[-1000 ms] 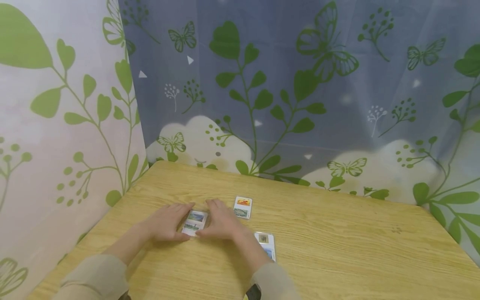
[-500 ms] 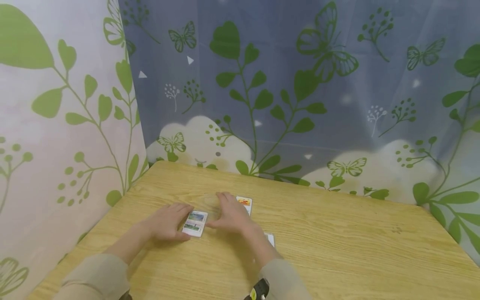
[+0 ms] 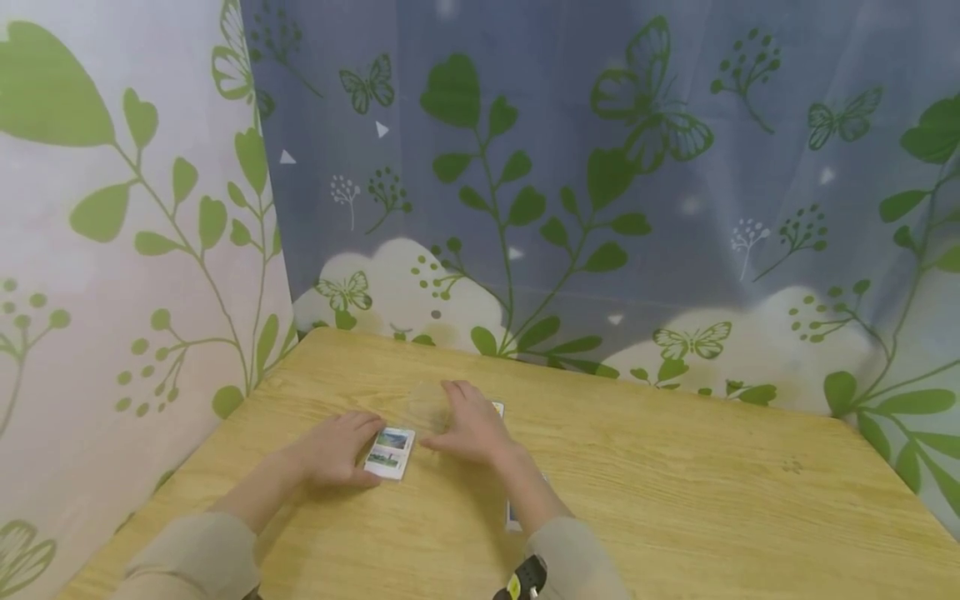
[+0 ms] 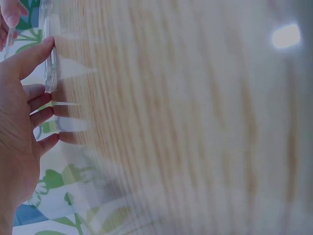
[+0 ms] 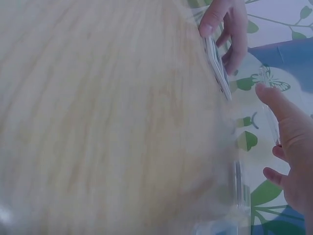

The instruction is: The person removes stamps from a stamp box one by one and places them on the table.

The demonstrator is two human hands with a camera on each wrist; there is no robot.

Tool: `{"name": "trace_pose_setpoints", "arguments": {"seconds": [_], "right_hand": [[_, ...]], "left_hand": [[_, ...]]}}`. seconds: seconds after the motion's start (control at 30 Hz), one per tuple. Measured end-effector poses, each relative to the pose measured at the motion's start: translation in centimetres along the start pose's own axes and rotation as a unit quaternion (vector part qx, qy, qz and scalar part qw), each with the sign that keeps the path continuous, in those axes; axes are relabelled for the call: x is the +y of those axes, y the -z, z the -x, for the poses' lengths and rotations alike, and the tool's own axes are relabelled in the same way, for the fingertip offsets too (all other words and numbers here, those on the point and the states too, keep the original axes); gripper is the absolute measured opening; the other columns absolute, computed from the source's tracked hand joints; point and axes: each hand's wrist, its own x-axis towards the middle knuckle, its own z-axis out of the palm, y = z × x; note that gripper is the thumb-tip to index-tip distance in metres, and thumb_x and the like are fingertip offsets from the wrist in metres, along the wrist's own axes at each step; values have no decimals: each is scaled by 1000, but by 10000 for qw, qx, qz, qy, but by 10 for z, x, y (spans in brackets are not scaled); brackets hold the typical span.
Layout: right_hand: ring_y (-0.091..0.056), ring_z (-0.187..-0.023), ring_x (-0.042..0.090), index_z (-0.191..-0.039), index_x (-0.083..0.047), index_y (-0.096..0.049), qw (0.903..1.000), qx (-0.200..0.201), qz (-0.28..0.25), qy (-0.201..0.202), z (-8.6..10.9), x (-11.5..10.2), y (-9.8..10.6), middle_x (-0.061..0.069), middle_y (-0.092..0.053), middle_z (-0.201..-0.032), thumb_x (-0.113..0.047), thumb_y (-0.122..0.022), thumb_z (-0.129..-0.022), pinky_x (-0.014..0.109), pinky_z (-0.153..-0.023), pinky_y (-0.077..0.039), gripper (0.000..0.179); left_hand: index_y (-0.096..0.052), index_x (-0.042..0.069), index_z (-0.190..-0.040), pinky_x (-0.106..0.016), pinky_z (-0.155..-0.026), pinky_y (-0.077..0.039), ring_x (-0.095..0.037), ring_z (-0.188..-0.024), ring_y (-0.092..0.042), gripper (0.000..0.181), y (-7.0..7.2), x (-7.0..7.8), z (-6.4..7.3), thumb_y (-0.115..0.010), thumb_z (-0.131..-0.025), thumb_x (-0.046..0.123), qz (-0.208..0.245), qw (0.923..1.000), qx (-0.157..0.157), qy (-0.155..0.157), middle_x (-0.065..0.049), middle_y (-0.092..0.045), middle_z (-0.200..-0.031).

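My left hand (image 3: 330, 450) grips the left side of a small stack of picture cards (image 3: 389, 454) on the table, with two landscape pictures showing on top. From the left wrist view, a clear plastic case edge (image 4: 50, 61) stands between its thumb and fingers. To the right, my right hand (image 3: 474, 427) pinches a thin clear plastic cover (image 3: 425, 402), raised and apart from the stack. The right wrist view shows this clear cover (image 5: 270, 110) edge-on against the thumb and fingers, and the stack (image 5: 216, 66) tilted in the left hand.
Behind the right hand lies another card case (image 3: 498, 408), mostly hidden. A further card case (image 3: 513, 518) shows partly under the right forearm. The wood-grain table (image 3: 675, 483) meets patterned cloth walls (image 3: 555, 275) at the back and left.
The right hand has moved right and up from the stack, taking the clear cover off it. The left hand stays at the stack. The head view has tilted up slightly.
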Motion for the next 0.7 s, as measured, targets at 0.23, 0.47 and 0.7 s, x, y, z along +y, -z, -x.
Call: {"name": "trace_pose_setpoints", "arguments": {"seconds": [0.23, 0.47, 0.7], "right_hand": [[-35, -129, 31, -141, -2, -31, 9995, 41, -225, -218, 0, 15, 7, 14, -37, -142, -46, -72, -76, 46, -104, -31, 89], [-32, -130, 33, -142, -2, -31, 9973, 13, -515, -521, 6, 39, 17, 16, -34, -143, -42, -72, -77, 46, -106, -29, 87], [-31, -131, 35, -142, -1, -30, 9966, -27, -491, -659, 14, 65, 25, 18, -34, -143, -45, -72, -76, 48, -106, -27, 90]], "left_hand": [[-44, -5, -131, -59, -97, -34, -38, -122, -40, 83, 0, 0, 0, -63, -76, 54, 29, 10000, -50, 42, -19, -46, -132], [-44, -5, -131, -59, -97, -33, -38, -123, -40, 83, 0, 1, 1, -62, -77, 55, 20, 10000, -21, 34, -19, -46, -132], [-44, -6, -130, -59, -97, -33, -39, -122, -40, 84, 2, 1, 1, -60, -77, 57, 1, 10000, -9, -5, -20, -46, -132]]}}
